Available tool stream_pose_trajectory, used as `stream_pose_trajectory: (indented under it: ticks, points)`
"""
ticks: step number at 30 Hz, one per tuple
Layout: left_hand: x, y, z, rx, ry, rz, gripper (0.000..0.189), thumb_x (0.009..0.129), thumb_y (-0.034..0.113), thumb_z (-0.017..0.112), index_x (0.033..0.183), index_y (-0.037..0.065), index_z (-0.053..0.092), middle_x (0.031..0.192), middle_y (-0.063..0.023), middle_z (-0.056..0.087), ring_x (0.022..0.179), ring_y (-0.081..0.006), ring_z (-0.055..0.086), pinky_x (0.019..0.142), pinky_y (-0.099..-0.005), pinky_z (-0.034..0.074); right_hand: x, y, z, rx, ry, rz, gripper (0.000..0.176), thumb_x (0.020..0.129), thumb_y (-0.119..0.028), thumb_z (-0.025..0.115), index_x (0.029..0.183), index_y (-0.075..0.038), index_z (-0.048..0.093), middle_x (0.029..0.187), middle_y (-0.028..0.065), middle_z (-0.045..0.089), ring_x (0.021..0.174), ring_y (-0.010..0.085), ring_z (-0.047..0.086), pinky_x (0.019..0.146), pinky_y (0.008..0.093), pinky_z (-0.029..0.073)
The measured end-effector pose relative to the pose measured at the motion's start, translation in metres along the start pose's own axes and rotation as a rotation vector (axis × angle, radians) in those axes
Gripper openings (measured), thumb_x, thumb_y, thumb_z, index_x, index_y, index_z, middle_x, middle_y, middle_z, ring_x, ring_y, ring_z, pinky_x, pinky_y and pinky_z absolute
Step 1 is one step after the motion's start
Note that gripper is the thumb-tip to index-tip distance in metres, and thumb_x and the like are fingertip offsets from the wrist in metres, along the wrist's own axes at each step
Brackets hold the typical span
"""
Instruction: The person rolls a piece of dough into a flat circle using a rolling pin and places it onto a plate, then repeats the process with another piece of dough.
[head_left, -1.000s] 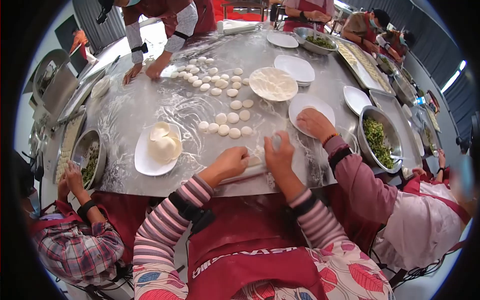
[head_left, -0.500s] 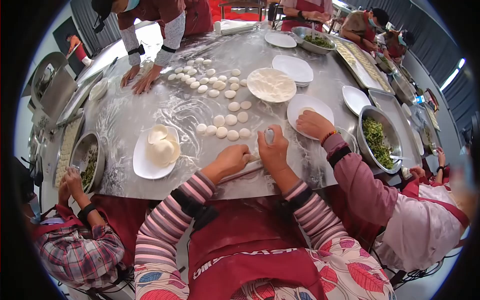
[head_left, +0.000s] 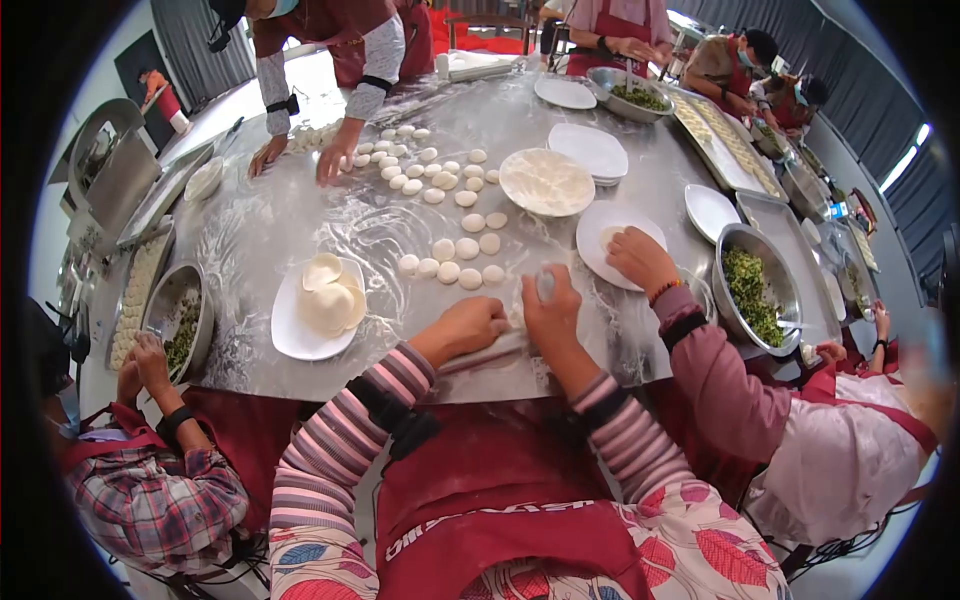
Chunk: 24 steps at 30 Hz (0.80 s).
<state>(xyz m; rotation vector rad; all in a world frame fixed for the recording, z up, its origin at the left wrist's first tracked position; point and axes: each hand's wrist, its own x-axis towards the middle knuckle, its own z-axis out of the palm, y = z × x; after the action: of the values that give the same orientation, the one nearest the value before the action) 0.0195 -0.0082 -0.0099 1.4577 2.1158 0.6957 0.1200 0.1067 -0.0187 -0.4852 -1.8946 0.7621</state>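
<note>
My right hand is closed around a rolling pin, whose pale rounded end shows above the fist. Just left of it, my left hand has its fingers pinched together low over the table; a pale sliver of dough wrapper shows at the fingertips, mostly hidden. Below the hands lies a grey bar-like shape that I cannot identify. Several flattened dough pieces sit in rows beyond my hands. To the left, rolled dough wrappers are piled on a white plate.
A floured dish and stacked white plates stand farther back. On the right, a co-worker's hand reaches over a plate, near a bowl of green filling. Another person's hands are across the table. A filling bowl stands left.
The person across the table has moved one hand toward the dough pieces, uncovering more dough behind. The right-hand co-worker's hand has shifted slightly. My hands stay close together, with the view shifted a little.
</note>
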Motion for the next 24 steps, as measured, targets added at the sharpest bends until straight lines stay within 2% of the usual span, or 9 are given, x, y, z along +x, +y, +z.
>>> stream_pose_trajectory:
  ticks: [3,6,13,14,15,16,19,22,24]
  points:
    - [-0.001,-0.008,0.001,-0.048,-0.029,-0.005,0.016,0.076,0.009,0.052,0.087,-0.001,0.058,0.082,-0.0192,0.062,0.078,-0.0328,0.059,0.069,-0.0382,0.045,-0.032,-0.006,-0.031,-0.032,-0.010,0.020,0.022,0.074,-0.007,0.066,0.088,-0.003,0.049,0.063,0.0175,0.055,0.058,0.0377,0.058,0.051,0.0407,0.045]
    - [-0.008,-0.018,-0.002,-0.103,-0.046,-0.003,0.017,0.077,0.010,0.052,0.087,-0.001,0.059,0.082,-0.0191,0.062,0.078,-0.0333,0.059,0.069,-0.0388,0.044,-0.048,-0.011,-0.043,0.119,-0.039,0.193,0.022,0.073,-0.006,0.066,0.088,-0.004,0.049,0.066,0.0178,0.056,0.059,0.0376,0.058,0.052,0.0415,0.045]
    - [-0.006,-0.009,-0.002,-0.006,-0.067,-0.049,0.019,0.077,0.014,0.055,0.089,0.000,0.059,0.086,-0.0208,0.061,0.082,-0.0346,0.058,0.070,-0.0399,0.044,-0.005,0.007,0.002,-0.097,0.003,-0.019,0.025,0.074,-0.009,0.066,0.093,-0.004,0.049,0.067,0.0201,0.056,0.061,0.0416,0.056,0.055,0.0441,0.044]
    - [-0.009,-0.008,-0.002,-0.038,-0.106,-0.058,0.021,0.077,0.016,0.055,0.090,0.000,0.059,0.087,-0.0213,0.061,0.082,-0.0353,0.058,0.071,-0.0401,0.044,-0.012,0.010,-0.003,-0.138,0.063,-0.108,0.026,0.073,-0.009,0.066,0.093,-0.004,0.050,0.067,0.0189,0.056,0.060,0.0387,0.057,0.054,0.0427,0.045]
    - [-0.017,-0.006,0.000,0.001,-0.058,-0.006,0.022,0.075,0.017,0.057,0.090,0.000,0.060,0.088,-0.0219,0.061,0.084,-0.0365,0.058,0.072,-0.0420,0.044,-0.021,-0.001,-0.018,-0.112,-0.004,-0.003,0.026,0.072,-0.008,0.067,0.092,-0.004,0.050,0.067,0.0168,0.056,0.059,0.0339,0.059,0.053,0.0401,0.046]
    - [-0.024,-0.004,0.000,0.040,-0.013,0.042,0.024,0.074,0.018,0.058,0.090,0.001,0.060,0.089,-0.0225,0.061,0.085,-0.0376,0.057,0.073,-0.0440,0.044,-0.030,0.001,-0.028,-0.082,-0.002,-0.058,0.024,0.073,-0.005,0.065,0.090,-0.004,0.050,0.068,0.0139,0.057,0.059,0.0293,0.060,0.053,0.0376,0.047]
    - [-0.037,-0.012,-0.004,-0.104,-0.008,0.041,0.027,0.073,0.020,0.059,0.091,0.000,0.059,0.091,-0.0228,0.060,0.085,-0.0368,0.057,0.073,-0.0437,0.044,-0.052,0.006,-0.043,0.075,-0.061,0.091,0.022,0.072,-0.004,0.065,0.088,-0.004,0.050,0.068,0.0119,0.056,0.058,0.0280,0.059,0.054,0.0346,0.046]
    - [-0.064,-0.042,-0.040,-0.117,0.115,0.007,0.040,0.077,0.025,0.059,0.105,-0.004,0.055,0.100,-0.0221,0.058,0.093,-0.0317,0.056,0.082,-0.0375,0.044,-0.049,0.001,-0.043,0.116,-0.075,0.128,0.022,0.072,-0.003,0.065,0.087,-0.004,0.050,0.068,0.0114,0.055,0.057,0.0270,0.058,0.053,0.0327,0.045]
    - [-0.095,-0.043,-0.096,-0.087,0.125,-0.120,0.045,0.077,0.023,0.061,0.110,-0.007,0.051,0.103,-0.0216,0.057,0.097,-0.0290,0.055,0.085,-0.0363,0.043,-0.044,-0.004,-0.044,0.103,-0.074,0.109,0.022,0.072,-0.002,0.066,0.086,-0.004,0.050,0.067,0.0112,0.055,0.056,0.0266,0.057,0.053,0.0320,0.045]
